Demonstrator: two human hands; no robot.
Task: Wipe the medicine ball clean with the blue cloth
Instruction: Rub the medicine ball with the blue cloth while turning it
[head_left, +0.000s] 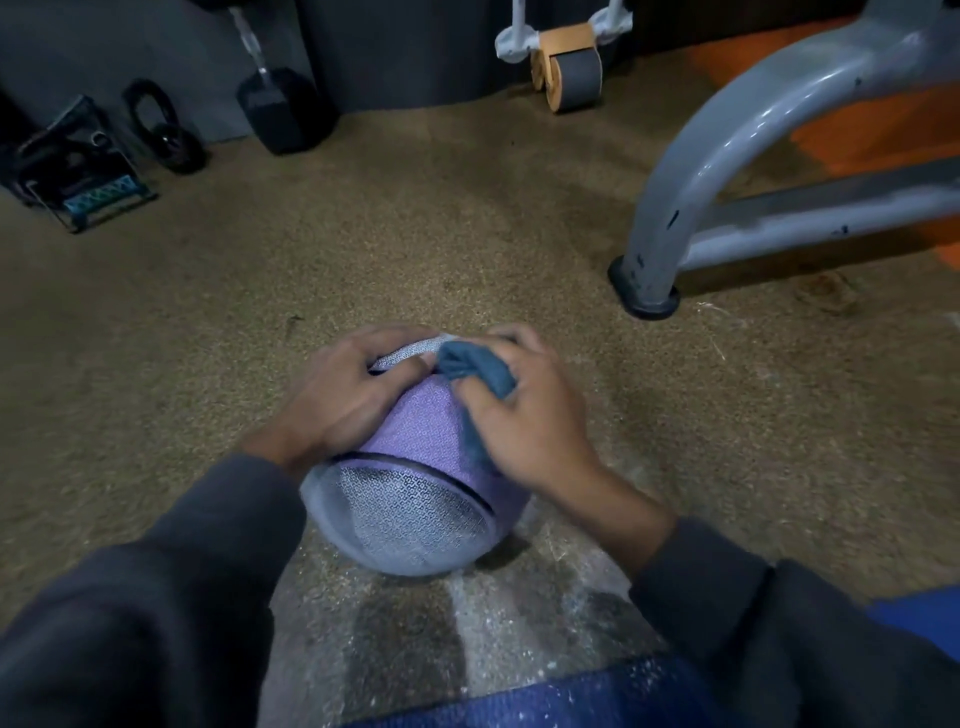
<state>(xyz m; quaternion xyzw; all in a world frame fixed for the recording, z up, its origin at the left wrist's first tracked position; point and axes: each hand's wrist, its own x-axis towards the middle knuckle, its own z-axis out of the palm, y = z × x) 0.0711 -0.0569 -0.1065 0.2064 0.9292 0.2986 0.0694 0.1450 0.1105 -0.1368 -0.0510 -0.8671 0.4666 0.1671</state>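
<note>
Right hand (524, 415) has the blue cloth (475, 371) bunched under curled fingers, pressed onto the upper right of the medicine ball (410, 493). Left hand (343, 395) lies spread flat on top w/ no pinch, prob. to stop it rolling. Ball sits on speckled floor (415, 234), just in front of the person; grey frame (727, 145) well apart.

purple and grey patterned medicine ball (415, 467), blue cloth (475, 366), speckled tan floor (415, 234).
</note>
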